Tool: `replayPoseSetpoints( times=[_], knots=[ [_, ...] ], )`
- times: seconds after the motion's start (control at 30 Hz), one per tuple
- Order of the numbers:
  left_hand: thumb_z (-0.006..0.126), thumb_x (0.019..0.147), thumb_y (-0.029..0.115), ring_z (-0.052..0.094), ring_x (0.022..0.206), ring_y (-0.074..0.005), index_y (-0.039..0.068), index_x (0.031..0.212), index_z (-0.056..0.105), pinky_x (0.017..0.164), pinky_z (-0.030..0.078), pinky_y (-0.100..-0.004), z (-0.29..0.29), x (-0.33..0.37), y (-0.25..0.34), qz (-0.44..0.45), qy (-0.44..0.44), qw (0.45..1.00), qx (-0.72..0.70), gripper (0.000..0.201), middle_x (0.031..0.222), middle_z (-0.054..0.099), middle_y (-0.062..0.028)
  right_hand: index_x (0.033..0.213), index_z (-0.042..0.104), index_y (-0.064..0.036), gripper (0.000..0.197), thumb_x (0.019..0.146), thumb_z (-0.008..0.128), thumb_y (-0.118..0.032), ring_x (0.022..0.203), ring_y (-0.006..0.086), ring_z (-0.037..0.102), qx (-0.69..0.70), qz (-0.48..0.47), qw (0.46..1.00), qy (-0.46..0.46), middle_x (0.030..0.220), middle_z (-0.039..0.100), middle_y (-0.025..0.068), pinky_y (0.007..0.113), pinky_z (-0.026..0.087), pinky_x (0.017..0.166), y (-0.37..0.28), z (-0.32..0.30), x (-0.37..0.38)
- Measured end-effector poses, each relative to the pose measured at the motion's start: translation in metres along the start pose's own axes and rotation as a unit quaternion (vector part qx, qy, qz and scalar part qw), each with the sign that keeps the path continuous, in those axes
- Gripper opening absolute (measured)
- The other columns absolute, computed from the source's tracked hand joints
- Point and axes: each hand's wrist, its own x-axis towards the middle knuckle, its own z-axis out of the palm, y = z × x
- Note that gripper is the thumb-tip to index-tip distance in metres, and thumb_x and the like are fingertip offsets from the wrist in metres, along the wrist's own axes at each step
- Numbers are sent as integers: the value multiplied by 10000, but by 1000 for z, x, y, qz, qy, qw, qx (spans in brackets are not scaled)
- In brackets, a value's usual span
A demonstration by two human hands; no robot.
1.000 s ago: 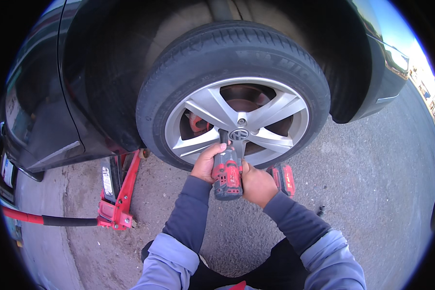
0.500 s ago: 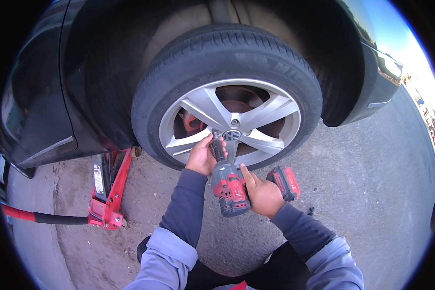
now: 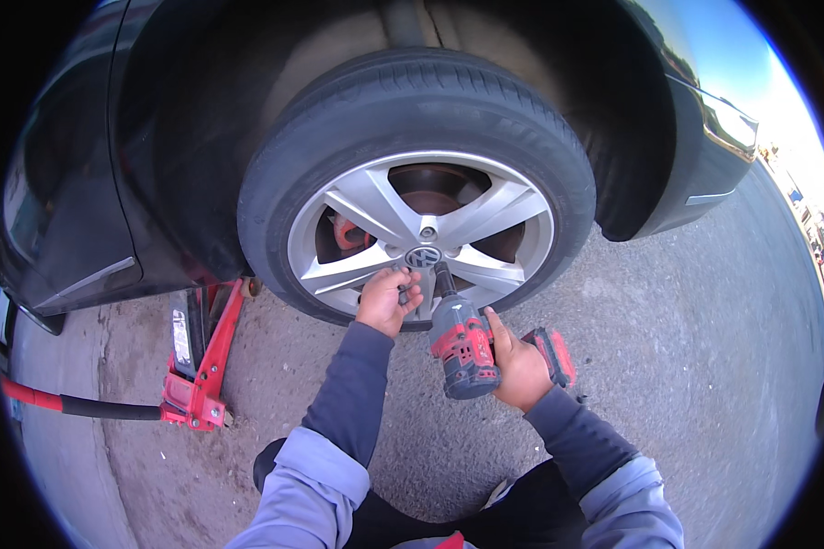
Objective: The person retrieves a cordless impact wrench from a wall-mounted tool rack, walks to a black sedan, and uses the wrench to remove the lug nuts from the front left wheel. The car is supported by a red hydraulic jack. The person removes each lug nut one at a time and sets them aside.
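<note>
My right hand [image 3: 522, 369] is wrapped round the handle of a red and grey cordless impact wrench [image 3: 462, 348]. Its dark socket [image 3: 444, 279] points up at the wheel, just below and right of the centre cap [image 3: 423, 257]. Near the lower left spokes, my left hand [image 3: 387, 302] is closed with its fingers curled round a small dark piece that looks like a wheel bolt [image 3: 403, 293], partly hidden by the fingers. The silver alloy wheel [image 3: 366, 199] with its black tyre [image 3: 412, 114] sits in the dark car's wheel arch.
A red floor jack [image 3: 212, 366] stands under the car's side at the left, its long handle [image 3: 110, 407] reaching out to the left edge. Small dark pieces [image 3: 581, 398] lie on the ground right of the wrench. The dark car body [image 3: 73, 201] overhangs on the left.
My left hand has come away from the wrench's front end and now sits apart from it, fingers curled. The wrench has shifted slightly right, with its socket right of the left hand.
</note>
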Motion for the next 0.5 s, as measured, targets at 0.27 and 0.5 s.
replayPoseSetpoints(
  times=[0.27, 0.5],
  knots=[
    [664, 979, 167, 681, 841, -187, 127, 1044, 629, 786, 579, -395, 10, -7, 0, -53, -63, 997, 12, 84, 968, 703, -48, 1644, 149, 20, 1162, 715, 827, -142, 959, 433, 706, 4, 25, 998, 53, 1286, 643, 274, 477, 579, 802, 28, 7, 9],
    [653, 1023, 270, 688, 758, -178, 108, 934, 631, 723, 588, -359, 8, -1, -2, -93, -32, 995, 12, 186, 935, 735, -88, 1658, 160, -36, 1131, 745, 820, -135, 966, 440, 707, 17, 31, 998, 51, 1283, 646, 274, 477, 578, 816, 29, 18, 20]
  ],
)
